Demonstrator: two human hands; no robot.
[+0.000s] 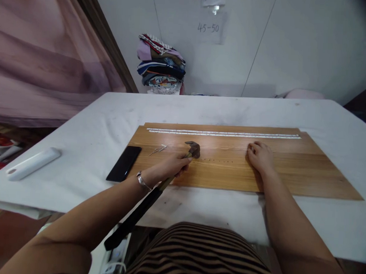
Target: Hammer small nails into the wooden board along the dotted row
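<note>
The claw hammer (148, 201) has a dark, rust-brown head with a split, curved claw, a short yellowish stretch of shaft below it and a long black grip. It slants across the near edge of the wooden board (309, 166), head over the board, the grip's end out past the worktop's (88, 149) near edge, below the left forearm.

The left hand (176, 165) is closed around the yellowish part of the shaft, just beneath the head, so the black grip trails back behind the fist. The right hand (260, 156) rests on the board well to the right of the hammer head, its fingers loosely curled; whether anything small is pinched in them, I cannot tell.

The board is light brown with lengthwise grain. A row of small dark dots (218, 160) runs along it between the hammer head and the right hand; they are too small to tell whether they are nail heads or marks. Loose, slim silvery nails (158, 149) lie in a little heap left of the hammer head. Beyond both hands, two pale marked strips (224, 134) stretch along the board, and a black phone (124, 163) lies at its left end.
</note>
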